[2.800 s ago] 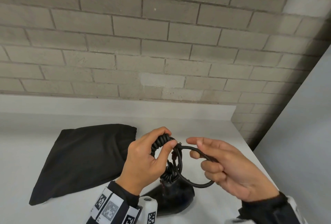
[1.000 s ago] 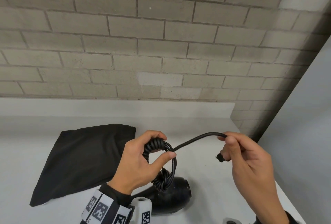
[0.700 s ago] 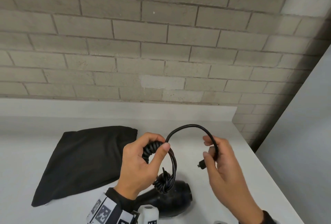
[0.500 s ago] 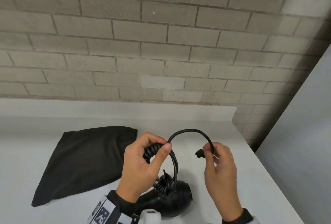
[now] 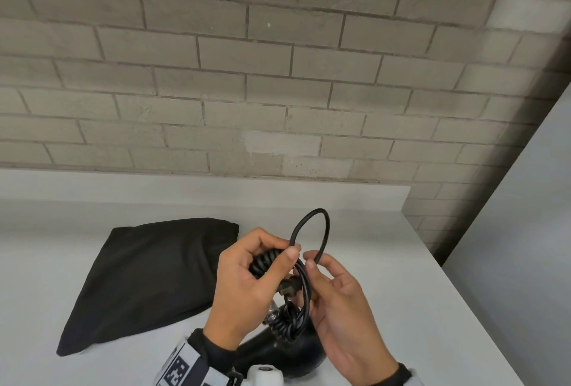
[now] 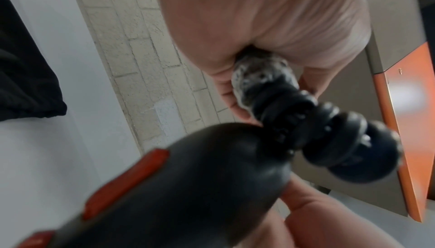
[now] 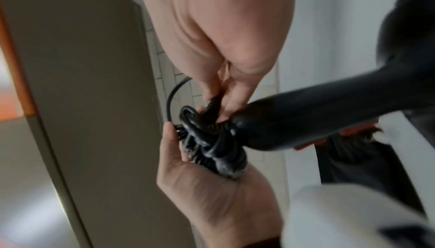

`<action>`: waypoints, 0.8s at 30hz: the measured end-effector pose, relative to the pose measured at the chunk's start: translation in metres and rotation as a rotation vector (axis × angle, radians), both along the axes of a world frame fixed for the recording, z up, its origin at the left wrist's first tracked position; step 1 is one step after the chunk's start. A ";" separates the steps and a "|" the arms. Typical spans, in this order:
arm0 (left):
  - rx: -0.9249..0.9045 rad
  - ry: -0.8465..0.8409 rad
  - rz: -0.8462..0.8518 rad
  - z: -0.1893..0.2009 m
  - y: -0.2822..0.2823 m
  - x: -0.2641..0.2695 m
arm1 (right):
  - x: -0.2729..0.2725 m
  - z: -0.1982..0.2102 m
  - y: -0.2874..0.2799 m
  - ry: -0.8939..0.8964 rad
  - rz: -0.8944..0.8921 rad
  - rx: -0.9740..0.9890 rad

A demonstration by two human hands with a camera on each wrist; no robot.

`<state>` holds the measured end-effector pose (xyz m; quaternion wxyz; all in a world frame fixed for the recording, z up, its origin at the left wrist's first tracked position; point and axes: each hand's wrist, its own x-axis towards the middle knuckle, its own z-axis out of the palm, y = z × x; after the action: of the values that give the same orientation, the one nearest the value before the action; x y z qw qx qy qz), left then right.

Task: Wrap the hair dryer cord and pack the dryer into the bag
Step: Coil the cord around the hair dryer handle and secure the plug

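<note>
The black hair dryer (image 5: 287, 354) hangs just above the white counter, its handle with red switches (image 6: 188, 187) pointing up at my hands. My left hand (image 5: 278, 254) grips the coiled cord bundle (image 5: 265, 263) at the handle's end. My right hand (image 5: 310, 262) pinches the free end of the cord (image 7: 214, 101) close against the bundle (image 7: 212, 144). A narrow cord loop (image 5: 312, 225) stands up above both hands. The plug (image 5: 289, 286) lies between the two palms. The black fabric bag (image 5: 148, 277) lies flat on the counter to the left, its mouth towards the wall.
A brick wall (image 5: 278, 92) runs behind the white counter (image 5: 386, 277). The counter's right edge is close to my right hand, and a grey panel (image 5: 525, 231) stands beyond it. An orange-edged panel (image 6: 412, 121) shows in the wrist views.
My right hand has brought the cord end in from the right to the bundle. The wide arc of cord has narrowed into an upright loop. My left hand keeps its grip.
</note>
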<state>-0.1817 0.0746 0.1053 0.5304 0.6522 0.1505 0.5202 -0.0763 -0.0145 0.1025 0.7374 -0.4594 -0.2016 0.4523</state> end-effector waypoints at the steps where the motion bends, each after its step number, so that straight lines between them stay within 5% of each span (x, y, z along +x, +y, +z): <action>1: -0.006 -0.007 -0.007 0.000 0.000 0.000 | -0.002 0.001 0.000 0.035 0.032 0.008; 4: -0.006 -0.014 -0.011 -0.001 0.001 -0.002 | -0.004 0.009 -0.003 0.016 0.082 0.011; 11: -0.044 -0.019 0.026 0.003 0.000 -0.002 | -0.016 0.012 -0.020 -0.360 0.105 -0.035; 14: 0.010 0.010 0.059 0.003 -0.002 0.000 | -0.029 0.013 -0.028 -0.726 0.158 -0.014; 24: 0.101 0.028 0.121 0.001 -0.005 0.002 | -0.020 0.002 -0.032 -1.424 -0.208 -0.155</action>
<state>-0.1796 0.0699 0.1067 0.4623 0.6751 0.1708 0.5490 -0.0959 -0.0465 0.1043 0.4315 -0.7104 -0.5558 -0.0163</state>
